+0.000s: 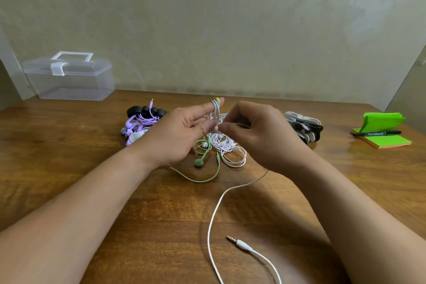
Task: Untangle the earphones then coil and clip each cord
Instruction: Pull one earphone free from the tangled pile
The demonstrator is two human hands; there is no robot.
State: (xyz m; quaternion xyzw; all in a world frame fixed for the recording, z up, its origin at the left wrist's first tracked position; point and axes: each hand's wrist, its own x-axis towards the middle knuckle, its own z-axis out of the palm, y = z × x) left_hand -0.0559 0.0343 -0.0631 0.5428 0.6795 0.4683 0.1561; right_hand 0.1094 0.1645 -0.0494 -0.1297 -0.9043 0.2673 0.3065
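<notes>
Earphones are flanked by clips, box and notes; white cord is looped on left grip, pinched by right grip.

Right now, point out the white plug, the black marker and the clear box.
white plug (243, 245): head view, on its white sleeve.
black marker (378, 133): head view, mid barrel.
clear box (76, 85): head view, front wall.

The white cord leaves the frame at six o'clock, and the right hand covers part of the clips at its three o'clock.
</notes>
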